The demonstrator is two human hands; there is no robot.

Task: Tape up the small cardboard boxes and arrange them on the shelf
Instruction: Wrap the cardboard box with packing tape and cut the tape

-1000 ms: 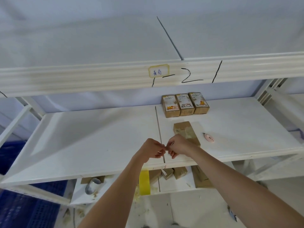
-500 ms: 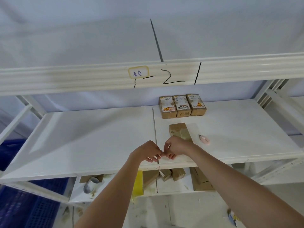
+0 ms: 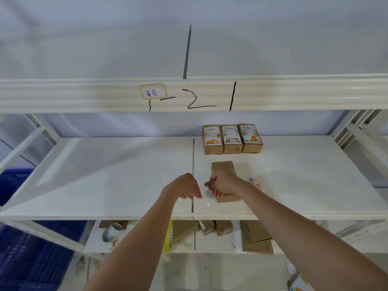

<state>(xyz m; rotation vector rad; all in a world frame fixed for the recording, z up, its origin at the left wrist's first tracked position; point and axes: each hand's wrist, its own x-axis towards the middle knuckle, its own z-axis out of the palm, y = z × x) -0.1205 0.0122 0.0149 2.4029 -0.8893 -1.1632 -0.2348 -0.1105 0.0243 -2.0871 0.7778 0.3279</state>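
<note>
We see our left hand (image 3: 184, 186) with fingertips pinched together, though we cannot tell what they hold. Our right hand (image 3: 223, 182), fingers curled, hovers over a flat brown cardboard box (image 3: 222, 165) on the glossy white shelf (image 3: 117, 171). Three labelled boxes (image 3: 232, 138) stand side by side at the back, against a pale wall.

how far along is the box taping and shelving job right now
Done: three labelled boxes stand in a row at the back of the shelf. In hand: a fourth box lies under the right hand. Left: shelving it, plus boxes below.
</note>
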